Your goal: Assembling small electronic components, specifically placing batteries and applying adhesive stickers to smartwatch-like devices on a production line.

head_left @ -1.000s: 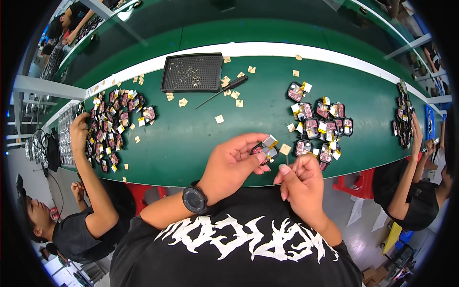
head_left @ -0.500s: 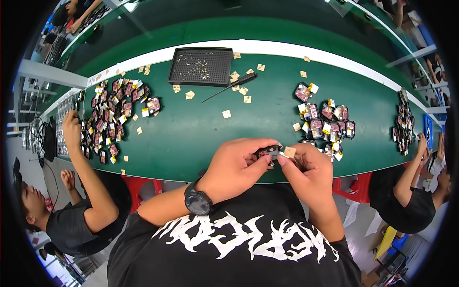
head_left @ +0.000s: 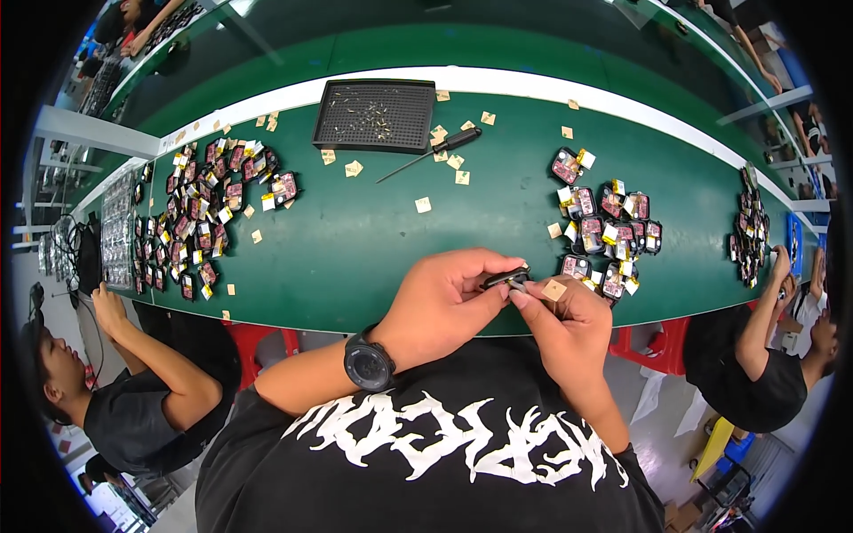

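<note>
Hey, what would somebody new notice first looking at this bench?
Both hands meet at the near edge of the green table, the left hand and right hand pinching one small dark part. Heaps of red-and-black parts lie left and right, with a black tray and a screwdriver behind.

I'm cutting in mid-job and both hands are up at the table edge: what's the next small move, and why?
Probably press the tan sticker down onto the small dark part. The left hand pinches the part, the right hand has the sticker on its fingertips right beside it, and I can't tell if it is seated.
</note>
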A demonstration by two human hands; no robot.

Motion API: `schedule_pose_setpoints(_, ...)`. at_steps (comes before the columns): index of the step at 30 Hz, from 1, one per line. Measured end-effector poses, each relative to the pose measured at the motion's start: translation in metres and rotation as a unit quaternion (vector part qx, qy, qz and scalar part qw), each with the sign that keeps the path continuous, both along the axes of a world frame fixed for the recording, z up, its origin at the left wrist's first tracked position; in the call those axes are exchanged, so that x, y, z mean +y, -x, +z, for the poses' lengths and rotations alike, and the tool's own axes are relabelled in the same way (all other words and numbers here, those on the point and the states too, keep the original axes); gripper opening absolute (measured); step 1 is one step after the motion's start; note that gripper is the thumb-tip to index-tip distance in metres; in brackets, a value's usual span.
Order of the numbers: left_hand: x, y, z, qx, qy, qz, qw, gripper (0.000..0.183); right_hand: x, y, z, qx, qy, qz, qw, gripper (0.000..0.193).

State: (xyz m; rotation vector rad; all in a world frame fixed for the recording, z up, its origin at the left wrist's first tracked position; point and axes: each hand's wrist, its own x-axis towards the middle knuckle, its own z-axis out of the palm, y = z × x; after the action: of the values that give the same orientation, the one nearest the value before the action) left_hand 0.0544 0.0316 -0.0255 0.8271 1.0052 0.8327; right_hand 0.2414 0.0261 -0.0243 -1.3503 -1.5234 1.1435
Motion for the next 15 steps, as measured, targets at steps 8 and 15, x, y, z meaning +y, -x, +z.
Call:
schedule_pose_setpoints(8, -0.004, 0.007, 0.002, -0.019, -0.007, -0.031, 0.999, 0.036, -0.004, -0.002, -0.004, 0.033, 0.025, -0.031, 0.999, 0.014)
schedule_pose_setpoints(15, -0.01, 0.012, 0.002, -0.068, -0.015, -0.043, 0.997, 0.039, -0.001, -0.004, 0.002, 0.166, 0.234, -0.022, 0.958, 0.022)
